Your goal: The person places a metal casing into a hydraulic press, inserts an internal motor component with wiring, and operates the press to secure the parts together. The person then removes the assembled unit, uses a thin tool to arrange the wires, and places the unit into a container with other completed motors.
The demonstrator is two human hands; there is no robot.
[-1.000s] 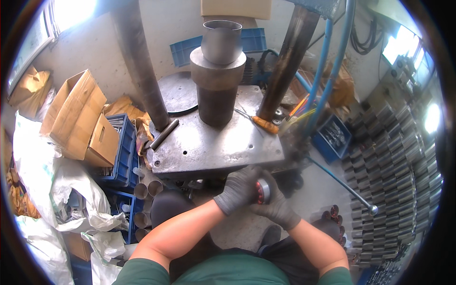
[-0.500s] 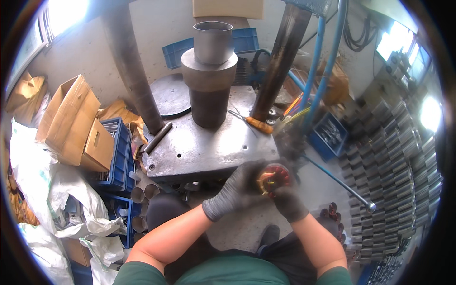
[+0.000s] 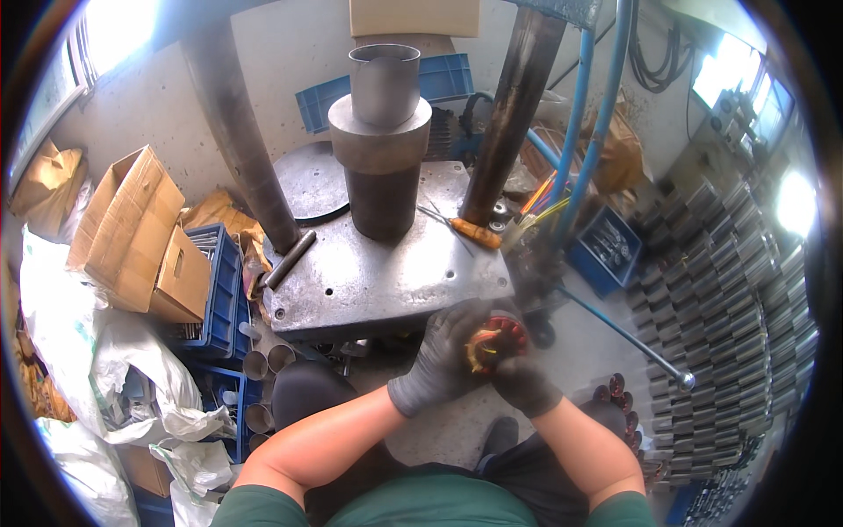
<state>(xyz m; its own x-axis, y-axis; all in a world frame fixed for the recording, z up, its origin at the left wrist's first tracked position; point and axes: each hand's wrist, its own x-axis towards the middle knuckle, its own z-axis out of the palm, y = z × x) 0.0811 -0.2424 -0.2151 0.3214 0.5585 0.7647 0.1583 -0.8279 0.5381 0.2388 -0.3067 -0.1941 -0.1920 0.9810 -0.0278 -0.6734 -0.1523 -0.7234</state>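
Note:
Gloved in dark grey, both my hands hold a ring-shaped motor stator [image 3: 518, 328] with red insulation and copper-coloured windings, in front of the press table's near edge. My left hand [image 3: 439, 353] is closed around its left and far side. My right hand [image 3: 525, 386] grips it from the near right, fingers pressed to the lower rim. Some fingertips are hidden or blurred. Beyond them, on the steel press table [image 3: 386, 285], stands a thick stepped steel cylinder [image 3: 379, 189] with a thin-walled metal tube [image 3: 373, 79] on top.
An orange-handled tool [image 3: 477, 233] and a short metal bar [image 3: 291, 260] lie on the table. Stacked metal sleeves [image 3: 702, 334] fill the right side. More red stators [image 3: 618, 386] stand by my right knee. Cartons [image 3: 132, 228], blue crates [image 3: 226, 294] and white sacks [image 3: 66, 307] crowd the left.
The stator has shifted slightly left and toward me and is tilted differently, with both hands still on it. The view itself has moved a little.

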